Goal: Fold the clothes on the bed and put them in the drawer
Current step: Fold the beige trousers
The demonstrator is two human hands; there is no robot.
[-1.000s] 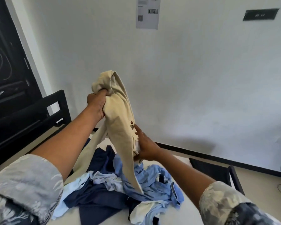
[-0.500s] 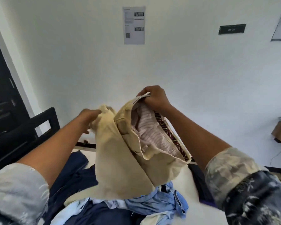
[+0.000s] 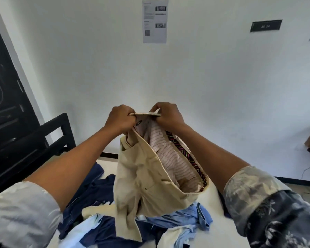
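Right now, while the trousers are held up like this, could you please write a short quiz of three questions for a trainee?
1. True or false: the left hand and the right hand both grip the waistband of the beige trousers.
2. Where does the pile of blue clothes lie?
A) in a drawer
B) on the bed, below the trousers
C) on a chair
3. Fill the gap: a printed paper ____ hangs on the wall above the hands.

Key: 1 true; 2 B; 3 sheet.
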